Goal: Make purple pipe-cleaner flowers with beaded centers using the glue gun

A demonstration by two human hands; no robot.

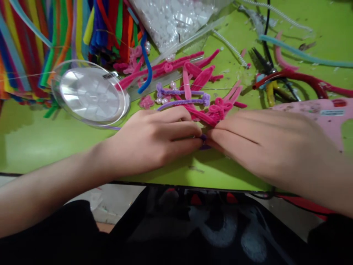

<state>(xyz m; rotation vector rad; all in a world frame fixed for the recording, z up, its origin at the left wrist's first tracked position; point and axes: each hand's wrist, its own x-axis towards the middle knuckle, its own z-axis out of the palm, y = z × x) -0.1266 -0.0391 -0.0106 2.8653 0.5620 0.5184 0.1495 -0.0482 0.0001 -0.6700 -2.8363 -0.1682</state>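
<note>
My left hand (154,136) and my right hand (273,143) meet fingertip to fingertip near the front edge of the green table (110,158). Both are closed on a small purple fuzzy piece (203,137), mostly hidden by the fingers. Just behind them lie purple pipe-cleaner strips (184,92) with curled ends. Pink looped pieces (220,107) sit close to my right fingertips. A clear spool (92,95) of thin line is beyond my left wrist.
Bundles of coloured pipe cleaners (60,36) fill the back left. A bag of white beads (176,18) lies at the back middle. Pliers (267,70), red-handled, rest at the right, beside a pink board (325,117). A light-blue strip (309,55) lies behind them.
</note>
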